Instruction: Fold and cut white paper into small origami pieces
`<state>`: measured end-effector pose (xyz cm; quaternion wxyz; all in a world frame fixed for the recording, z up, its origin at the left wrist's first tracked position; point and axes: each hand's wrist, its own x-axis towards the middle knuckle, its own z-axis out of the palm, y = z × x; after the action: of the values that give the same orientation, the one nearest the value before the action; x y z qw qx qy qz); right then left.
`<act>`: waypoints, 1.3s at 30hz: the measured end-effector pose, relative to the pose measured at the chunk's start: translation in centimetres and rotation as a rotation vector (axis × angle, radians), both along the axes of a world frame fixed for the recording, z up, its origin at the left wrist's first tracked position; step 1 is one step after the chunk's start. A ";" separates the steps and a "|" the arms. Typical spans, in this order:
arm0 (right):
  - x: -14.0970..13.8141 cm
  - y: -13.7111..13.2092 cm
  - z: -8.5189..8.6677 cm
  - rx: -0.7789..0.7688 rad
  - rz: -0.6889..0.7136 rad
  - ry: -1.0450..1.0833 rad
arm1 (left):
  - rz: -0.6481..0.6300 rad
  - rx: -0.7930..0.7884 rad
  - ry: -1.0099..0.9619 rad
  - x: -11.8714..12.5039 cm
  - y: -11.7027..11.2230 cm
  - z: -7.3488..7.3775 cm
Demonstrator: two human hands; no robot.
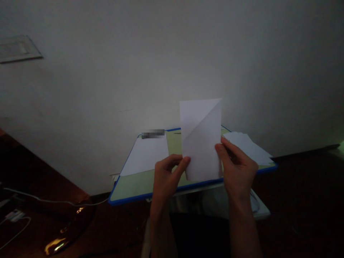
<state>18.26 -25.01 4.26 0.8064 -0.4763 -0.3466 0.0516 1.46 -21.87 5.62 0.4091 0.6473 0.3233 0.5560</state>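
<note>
We held the folded paper raised over the worktop, its long axis running up and down between our hands, the left hand pinching its left edge slightly lower than the right hand pinched its right edge.

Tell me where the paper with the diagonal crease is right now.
In the head view, the creased paper is just right of centre, held up between the left fingers and right fingers, hiding part of the blue-edged table.
</note>
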 end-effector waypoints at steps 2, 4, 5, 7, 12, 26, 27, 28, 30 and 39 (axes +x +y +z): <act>0.2 0.0 0.0 -0.002 -0.010 0.016 | -0.001 0.004 0.017 0.0 0.0 -0.1; 0.2 0.1 0.0 -0.006 -0.012 0.014 | 0.018 0.012 0.028 0.0 -0.1 -0.1; 0.1 0.1 0.1 -0.007 -0.016 0.011 | 0.036 0.019 0.034 0.0 -0.1 0.0; -0.2 0.1 0.1 -0.008 -0.020 0.013 | 0.092 0.040 0.048 0.0 -0.1 0.1; -0.7 0.2 0.2 0.021 -0.036 0.038 | 0.156 0.050 0.105 0.2 0.2 0.3; 0.6 0.8 -0.1 0.040 -0.101 0.090 | 0.022 0.049 0.169 0.1 0.8 -0.3; 0.6 0.8 -0.1 0.040 -0.098 0.092 | 0.024 0.048 0.171 0.1 0.9 -0.3; 0.5 0.8 -0.1 0.038 -0.095 0.094 | 0.022 0.045 0.172 0.1 0.9 -0.3; 0.5 0.8 -0.1 0.030 -0.093 0.099 | 0.001 0.034 0.175 0.0 0.9 -0.4; 0.6 0.7 -0.1 0.013 -0.115 0.111 | -0.048 0.032 0.207 -0.4 0.6 -0.8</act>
<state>18.85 -24.30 4.12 0.8292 -0.4866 -0.2735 0.0292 1.06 -21.30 4.84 0.3766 0.7152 0.3393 0.4811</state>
